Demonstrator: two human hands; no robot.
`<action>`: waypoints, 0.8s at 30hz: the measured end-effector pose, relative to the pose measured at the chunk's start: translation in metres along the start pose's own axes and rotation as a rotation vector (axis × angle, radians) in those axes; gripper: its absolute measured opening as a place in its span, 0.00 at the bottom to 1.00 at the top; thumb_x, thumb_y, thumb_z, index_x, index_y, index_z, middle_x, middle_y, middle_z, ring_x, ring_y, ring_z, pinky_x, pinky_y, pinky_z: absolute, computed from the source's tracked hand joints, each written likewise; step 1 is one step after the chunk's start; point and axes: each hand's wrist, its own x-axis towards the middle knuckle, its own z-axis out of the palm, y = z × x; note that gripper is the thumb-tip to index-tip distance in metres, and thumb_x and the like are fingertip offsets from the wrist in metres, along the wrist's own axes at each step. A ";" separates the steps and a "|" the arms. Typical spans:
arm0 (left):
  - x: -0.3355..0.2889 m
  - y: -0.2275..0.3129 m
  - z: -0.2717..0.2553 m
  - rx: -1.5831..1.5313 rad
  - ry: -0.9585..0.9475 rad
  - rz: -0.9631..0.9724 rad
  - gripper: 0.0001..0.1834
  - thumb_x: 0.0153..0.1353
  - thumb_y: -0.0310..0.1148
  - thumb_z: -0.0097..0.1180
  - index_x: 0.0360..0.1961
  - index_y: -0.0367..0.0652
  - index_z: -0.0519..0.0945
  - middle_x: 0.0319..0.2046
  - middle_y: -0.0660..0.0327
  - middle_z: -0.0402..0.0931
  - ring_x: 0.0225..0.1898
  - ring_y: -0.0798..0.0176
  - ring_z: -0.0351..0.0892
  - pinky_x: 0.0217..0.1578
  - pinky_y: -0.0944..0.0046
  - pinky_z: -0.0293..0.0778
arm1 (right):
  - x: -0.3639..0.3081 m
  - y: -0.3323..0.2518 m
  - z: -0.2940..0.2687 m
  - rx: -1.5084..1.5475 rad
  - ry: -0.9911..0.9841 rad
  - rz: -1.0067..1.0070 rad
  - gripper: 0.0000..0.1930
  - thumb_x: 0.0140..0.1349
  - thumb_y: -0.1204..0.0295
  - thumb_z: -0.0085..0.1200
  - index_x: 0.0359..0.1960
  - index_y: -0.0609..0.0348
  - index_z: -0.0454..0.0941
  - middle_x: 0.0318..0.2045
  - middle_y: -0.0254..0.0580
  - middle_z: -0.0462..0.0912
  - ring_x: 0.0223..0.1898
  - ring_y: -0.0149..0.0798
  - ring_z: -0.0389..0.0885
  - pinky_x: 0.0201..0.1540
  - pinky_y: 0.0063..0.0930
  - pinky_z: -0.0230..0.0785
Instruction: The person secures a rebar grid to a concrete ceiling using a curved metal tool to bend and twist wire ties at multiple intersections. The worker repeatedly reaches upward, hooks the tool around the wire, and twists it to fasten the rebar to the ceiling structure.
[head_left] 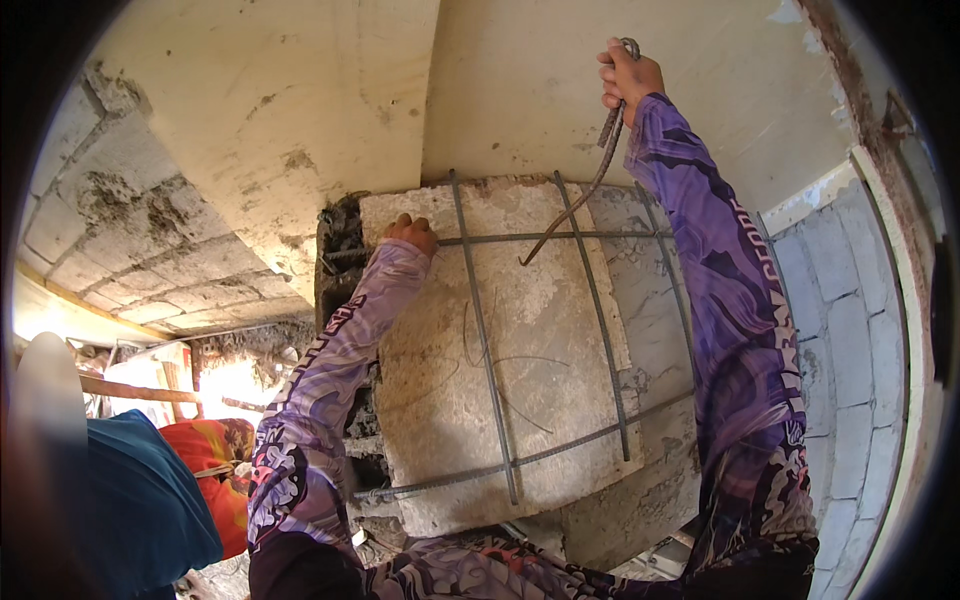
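Note:
My right hand [632, 78] is raised near the wall, its fingers closed round a bent steel bar [590, 190]. That bar is doubled over at the top, and its long leg runs down to a small hook above the slab. At the slab's upper left, my left hand [412, 233] is closed at the end of a horizontal rebar [510, 238]. This rebar crosses several upright rebars, one of them a long rod [480, 340] left of the middle. A lower cross rebar [450, 480] spans the near side. All of them lie over a pale, worn slab [430, 340].
Hollow concrete blocks [345, 235] edge the slab's left side. A thin loose wire [520, 405] lies on it. Beyond is a yellowish wall [520, 90]; a block wall [850, 340] stands right. Blue cloth [145, 500] and a red-orange bundle [210, 450] are at lower left.

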 end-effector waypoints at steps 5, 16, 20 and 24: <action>-0.012 0.002 0.004 0.177 0.281 0.155 0.07 0.49 0.29 0.53 0.31 0.43 0.78 0.34 0.59 0.74 0.41 0.57 0.70 0.45 0.58 0.67 | 0.011 0.004 0.006 -0.008 0.001 0.025 0.18 0.64 0.58 0.47 0.35 0.65 0.71 0.16 0.28 0.65 0.12 0.22 0.56 0.14 0.22 0.52; -0.015 -0.002 0.008 0.052 0.341 0.168 0.08 0.50 0.27 0.50 0.33 0.43 0.75 0.34 0.59 0.73 0.41 0.57 0.70 0.45 0.57 0.65 | 0.009 -0.004 0.020 0.040 0.138 -0.038 0.17 0.64 0.59 0.48 0.34 0.66 0.72 0.16 0.30 0.66 0.11 0.23 0.56 0.13 0.21 0.51; -0.016 0.000 0.004 0.037 0.295 0.167 0.09 0.50 0.28 0.51 0.34 0.44 0.76 0.36 0.58 0.72 0.41 0.57 0.70 0.46 0.56 0.66 | -0.015 -0.005 0.016 0.077 0.198 -0.100 0.17 0.62 0.60 0.50 0.33 0.65 0.72 0.15 0.30 0.66 0.11 0.23 0.56 0.13 0.21 0.49; -0.017 0.005 -0.007 -0.121 0.375 0.009 0.08 0.51 0.28 0.52 0.34 0.44 0.78 0.36 0.55 0.72 0.43 0.54 0.71 0.44 0.57 0.68 | -0.030 -0.004 0.011 0.075 0.279 -0.145 0.17 0.62 0.59 0.49 0.29 0.65 0.74 0.15 0.34 0.70 0.09 0.27 0.61 0.11 0.22 0.52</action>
